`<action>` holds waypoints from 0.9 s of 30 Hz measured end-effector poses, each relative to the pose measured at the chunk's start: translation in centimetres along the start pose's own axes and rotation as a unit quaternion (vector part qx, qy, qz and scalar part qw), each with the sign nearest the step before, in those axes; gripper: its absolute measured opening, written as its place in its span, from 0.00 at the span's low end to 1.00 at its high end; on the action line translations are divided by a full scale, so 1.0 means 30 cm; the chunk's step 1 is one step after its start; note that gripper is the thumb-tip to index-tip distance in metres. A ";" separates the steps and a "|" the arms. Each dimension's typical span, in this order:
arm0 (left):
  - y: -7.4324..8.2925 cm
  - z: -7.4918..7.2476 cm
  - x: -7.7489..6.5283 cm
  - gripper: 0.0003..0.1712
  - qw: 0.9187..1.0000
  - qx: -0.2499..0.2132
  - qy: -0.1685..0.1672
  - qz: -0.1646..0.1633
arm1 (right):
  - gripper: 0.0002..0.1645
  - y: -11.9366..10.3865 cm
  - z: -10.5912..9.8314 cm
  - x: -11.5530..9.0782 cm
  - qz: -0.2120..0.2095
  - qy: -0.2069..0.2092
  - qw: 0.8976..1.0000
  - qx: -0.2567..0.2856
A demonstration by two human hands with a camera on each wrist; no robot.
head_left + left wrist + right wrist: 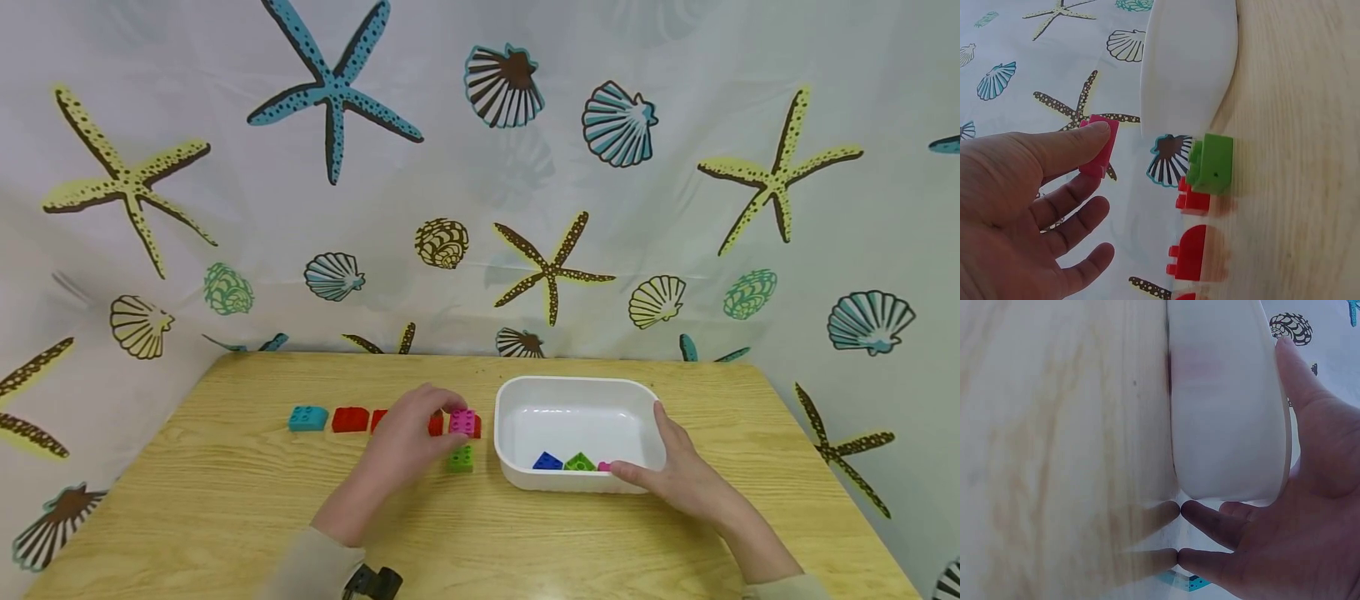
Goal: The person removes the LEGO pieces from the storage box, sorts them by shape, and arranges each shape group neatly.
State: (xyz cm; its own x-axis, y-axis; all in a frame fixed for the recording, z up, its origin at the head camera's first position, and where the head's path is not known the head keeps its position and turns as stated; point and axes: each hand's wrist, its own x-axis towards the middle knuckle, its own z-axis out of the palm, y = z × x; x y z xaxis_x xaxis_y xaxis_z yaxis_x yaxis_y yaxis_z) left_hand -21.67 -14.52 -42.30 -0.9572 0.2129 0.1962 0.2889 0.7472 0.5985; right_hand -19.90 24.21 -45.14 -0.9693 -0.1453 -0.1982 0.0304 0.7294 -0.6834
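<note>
In the head view my left hand [408, 429] pinches a pink building brick [462, 422] between thumb and fingertips. The left wrist view shows this pink brick [1100, 150] held up, with the lower fingers loosely bent. A green brick [461, 459] stands on the table just in front of it. My right hand [686, 471] holds the right end of a white plastic bin [573, 481], thumb at the near rim and fingers along the end wall. Inside the bin lie a blue brick [547, 461], a green brick [580, 462] and a pink piece [604, 467] partly hidden by the near wall.
Left of the bin runs a row of bricks: a turquoise one [307, 418], a red one [350, 419] and more red ones partly behind my left hand. They stand on a wooden table [225, 500]. A patterned curtain [420, 183] hangs behind it and along the sides.
</note>
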 end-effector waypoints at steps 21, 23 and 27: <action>-0.174 -0.058 -0.058 0.14 0.998 0.024 -0.042 -0.038 | 0.84 0.001 0.003 0.003 0.004 -0.001 1.000 0.004; -0.180 -0.057 -0.059 0.13 0.997 0.026 -0.055 -0.044 | 0.84 -0.001 0.003 0.002 0.001 0.000 1.000 0.003; -0.187 -0.051 -0.058 0.14 0.995 0.034 -0.073 -0.058 | 0.84 -0.003 0.001 -0.003 0.002 0.000 1.000 0.002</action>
State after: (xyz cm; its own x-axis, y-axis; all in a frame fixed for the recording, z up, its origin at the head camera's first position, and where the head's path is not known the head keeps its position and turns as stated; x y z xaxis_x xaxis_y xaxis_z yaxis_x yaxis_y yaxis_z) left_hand -21.61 -20.05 -44.81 -0.9782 0.2075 0.0106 0.1782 0.8117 0.5562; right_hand -19.82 24.14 -45.09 -0.9692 -0.1431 -0.2004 0.0345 0.7269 -0.6859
